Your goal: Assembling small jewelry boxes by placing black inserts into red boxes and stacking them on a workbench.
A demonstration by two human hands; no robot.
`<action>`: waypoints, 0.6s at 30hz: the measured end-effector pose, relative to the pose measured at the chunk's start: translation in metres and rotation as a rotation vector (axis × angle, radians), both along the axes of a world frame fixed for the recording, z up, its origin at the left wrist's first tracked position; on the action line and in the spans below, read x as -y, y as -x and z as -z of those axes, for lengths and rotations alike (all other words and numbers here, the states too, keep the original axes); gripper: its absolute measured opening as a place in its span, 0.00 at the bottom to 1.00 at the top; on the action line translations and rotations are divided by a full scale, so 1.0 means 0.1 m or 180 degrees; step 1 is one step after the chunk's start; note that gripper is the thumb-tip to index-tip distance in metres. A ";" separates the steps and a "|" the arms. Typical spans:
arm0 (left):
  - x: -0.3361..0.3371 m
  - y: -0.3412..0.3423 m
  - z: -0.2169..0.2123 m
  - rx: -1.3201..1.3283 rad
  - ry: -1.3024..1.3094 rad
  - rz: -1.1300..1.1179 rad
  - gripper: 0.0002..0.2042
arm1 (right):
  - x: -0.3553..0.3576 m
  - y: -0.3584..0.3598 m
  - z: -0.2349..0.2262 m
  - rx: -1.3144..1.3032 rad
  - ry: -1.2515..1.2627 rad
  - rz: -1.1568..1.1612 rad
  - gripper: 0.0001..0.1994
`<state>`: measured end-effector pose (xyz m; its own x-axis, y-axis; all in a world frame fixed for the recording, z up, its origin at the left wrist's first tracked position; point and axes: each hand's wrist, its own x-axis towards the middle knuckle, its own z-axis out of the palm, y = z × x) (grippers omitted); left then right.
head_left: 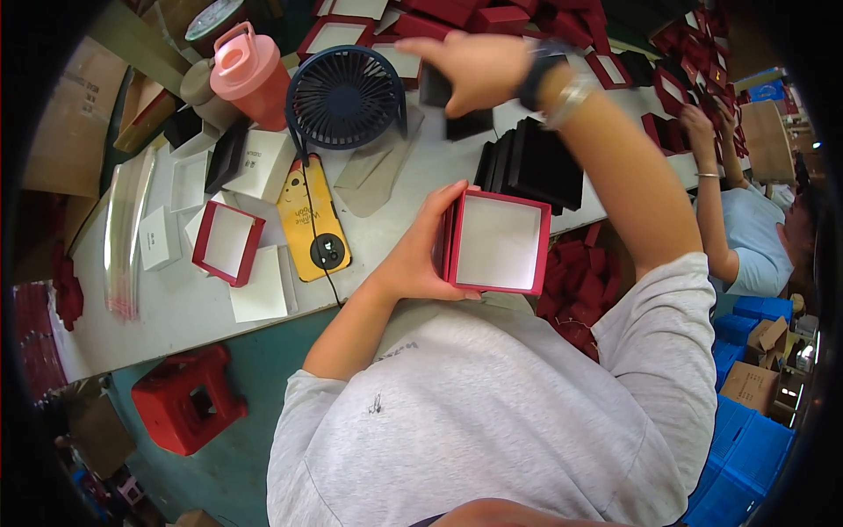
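My left hand (pixel 414 256) grips a red square box (pixel 500 241) with a white inside, held close to my body at the table's front edge. Further red edges show along its left side, so another box or lid may be nested with it; I cannot tell. My right hand (pixel 481 70) reaches across the table just right of the dark blue fan (pixel 343 98). Its index finger stretches left and the thumb points down, with nothing seen between them. Below that hand lie dark pieces (pixel 470 125), partly covered by it. Black flat panels (pixel 536 165) stand stacked under my right forearm.
Red boxes (pixel 335 37) crowd the table's far side. A yellow phone case (pixel 309 220), a red tray (pixel 228 243), white boxes (pixel 159 239) and a pink jug (pixel 248 81) sit left. A co-worker's hand (pixel 699 136) is at the right. A red stool (pixel 186 400) stands below.
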<state>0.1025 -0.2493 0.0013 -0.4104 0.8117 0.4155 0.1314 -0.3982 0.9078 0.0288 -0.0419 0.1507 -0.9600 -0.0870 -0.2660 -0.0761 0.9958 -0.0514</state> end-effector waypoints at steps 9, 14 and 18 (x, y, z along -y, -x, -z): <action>0.12 -0.05 0.04 0.0310 0.0742 0.0157 0.50 | 0.08 -1.68 -0.21 -0.1994 0.4056 -0.0681 0.34; 0.09 -0.03 -0.03 0.0283 0.0538 0.0131 0.56 | 0.28 -2.27 0.45 -0.2460 0.4237 -0.0230 0.32; 0.00 -0.04 0.09 0.0066 -0.0205 -0.0145 0.67 | 0.20 -2.50 0.61 -0.2740 0.4452 0.0275 0.31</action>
<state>0.1061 -0.2493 -0.0076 -0.4554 0.7638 0.4573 0.1323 -0.4499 0.8832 0.2789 -0.0622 0.0894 -0.7893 0.2723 0.5503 -0.5064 0.2179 -0.8343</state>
